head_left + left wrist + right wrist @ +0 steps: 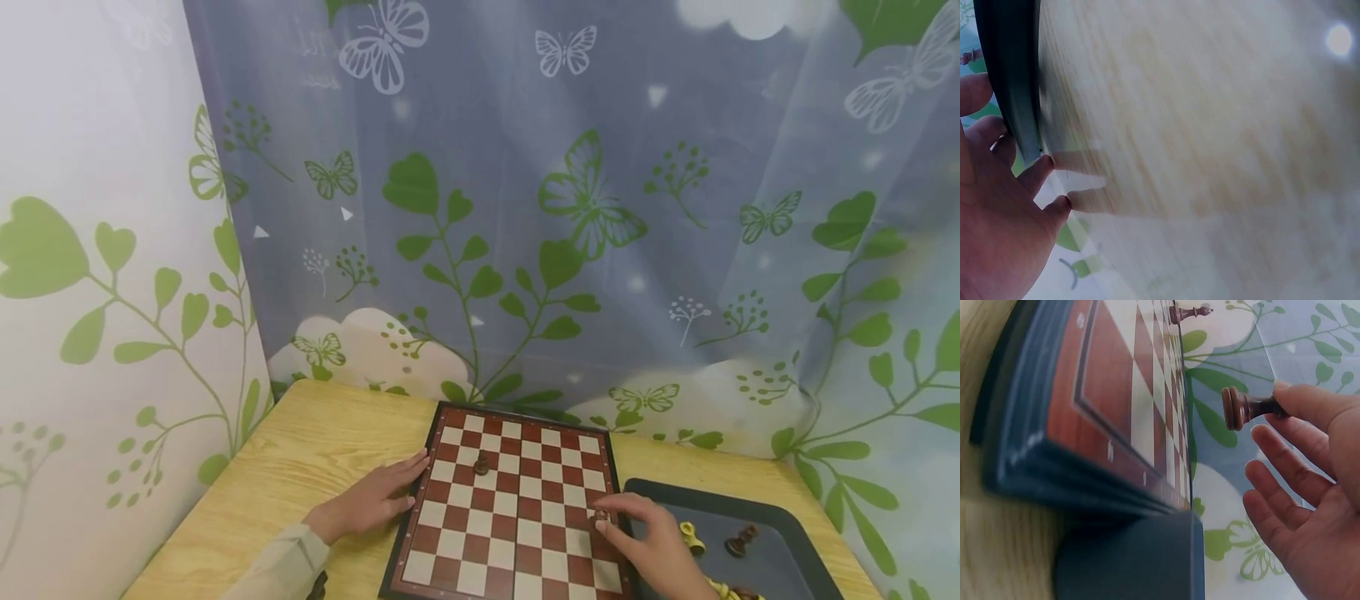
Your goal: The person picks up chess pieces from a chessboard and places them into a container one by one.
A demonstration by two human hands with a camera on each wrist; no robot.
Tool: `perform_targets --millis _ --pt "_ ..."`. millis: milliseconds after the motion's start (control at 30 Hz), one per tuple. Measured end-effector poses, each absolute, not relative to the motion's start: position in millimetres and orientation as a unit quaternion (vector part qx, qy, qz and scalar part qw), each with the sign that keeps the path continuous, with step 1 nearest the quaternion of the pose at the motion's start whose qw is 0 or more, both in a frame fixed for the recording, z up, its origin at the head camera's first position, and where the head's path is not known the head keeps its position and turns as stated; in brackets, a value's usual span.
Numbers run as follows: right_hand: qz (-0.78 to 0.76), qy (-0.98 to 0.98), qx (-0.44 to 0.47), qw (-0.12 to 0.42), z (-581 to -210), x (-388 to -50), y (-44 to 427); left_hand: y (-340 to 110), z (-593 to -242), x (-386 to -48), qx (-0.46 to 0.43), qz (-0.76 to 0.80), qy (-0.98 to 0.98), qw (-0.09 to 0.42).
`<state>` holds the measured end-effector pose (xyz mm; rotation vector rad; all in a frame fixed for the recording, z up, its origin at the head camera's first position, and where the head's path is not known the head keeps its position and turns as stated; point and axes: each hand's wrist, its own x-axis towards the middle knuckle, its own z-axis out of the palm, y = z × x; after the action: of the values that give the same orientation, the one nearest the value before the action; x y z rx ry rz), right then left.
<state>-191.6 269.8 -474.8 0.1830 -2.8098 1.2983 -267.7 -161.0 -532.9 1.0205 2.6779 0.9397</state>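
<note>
My right hand [651, 542] pinches a dark brown chess piece [1249, 407] by its top between thumb and fingers, its round base showing. The fingers hide its head, so its kind cannot be told. In the right wrist view it hangs clear of the chessboard [1141, 375]; in the head view it appears over the right side squares. A second dark chess piece [481, 463], with a narrow pointed top, stands on the far left part of the board. At the board's left edge my left hand [375, 498] lies with extended fingers, touching the dark rim [1019, 81].
A dark tray [795, 533] sits right of the board, with yellow chess pieces [692, 538] and a dark chess piece [741, 540] lying in it. Everything stands on a wood-grain table [300, 433]. A leaf-and-butterfly curtain [480, 208] hangs close behind the table.
</note>
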Motion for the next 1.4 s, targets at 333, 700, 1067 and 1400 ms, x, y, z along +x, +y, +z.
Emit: perform_targets --millis 333,700,1067,1400 --pt "0.408 -0.912 0.024 0.019 -475.9 -181.3 286.1 -161.5 -531.8 -265.0 0.344 0.317 0.882 0.058" --pt "0.405 -0.914 0.012 0.031 -476.9 -173.1 306.4 -161.7 -532.2 -266.4 0.339 0.307 0.887 0.063" --pt "0.384 -0.923 -0.008 0.036 -478.8 -166.8 327.5 -162.3 -531.1 -264.5 0.341 0.308 0.886 0.058" --pt "0.367 -0.930 -0.020 0.030 -479.9 -165.5 340.5 -163.0 -534.3 -266.0 0.347 0.302 0.886 0.055"
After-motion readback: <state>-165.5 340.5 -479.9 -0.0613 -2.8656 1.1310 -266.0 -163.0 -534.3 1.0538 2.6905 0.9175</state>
